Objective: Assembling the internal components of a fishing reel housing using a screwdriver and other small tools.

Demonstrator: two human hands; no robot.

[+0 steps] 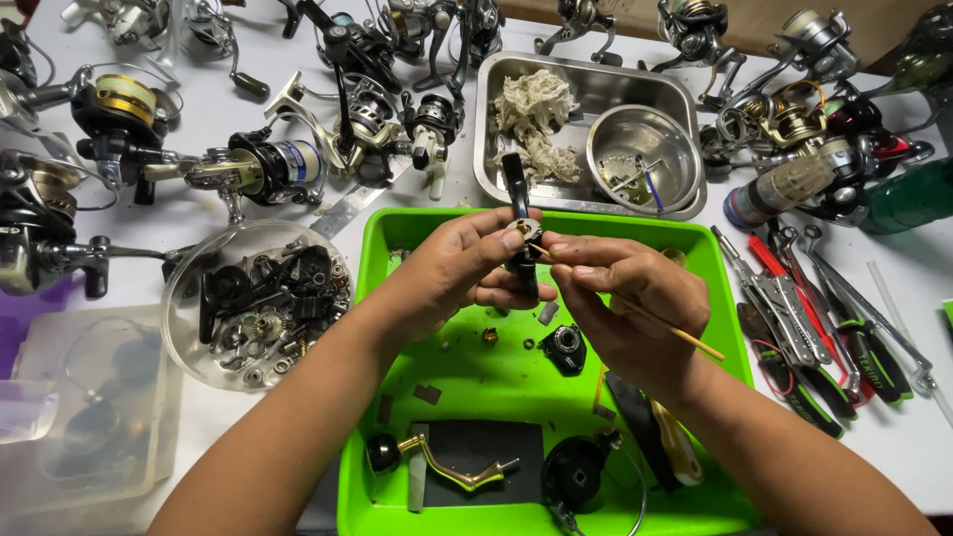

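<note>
Holding a black reel part point(517, 203) upright above the green tray point(437, 223), the left hand point(459, 270) grips it between thumb and fingers, with a small metal disc showing at the thumb tip. The right hand point(620, 298) pinches a thin wooden stick point(663, 326), its tip meeting the part just beside that disc. Both hands are clenched on what they hold. Below them in the tray lie a gold crank handle point(442, 462), a black rotor point(573, 471) and small loose pieces. Behind the tray a steel pan point(685, 99) holds a rag point(536, 119) and a small bowl point(643, 149). A clear bowl point(184, 278) of parts sits on the counter point(923, 447) to the left, pliers point(794, 318) to the right, and many reels point(258, 169) lie beyond.
</note>
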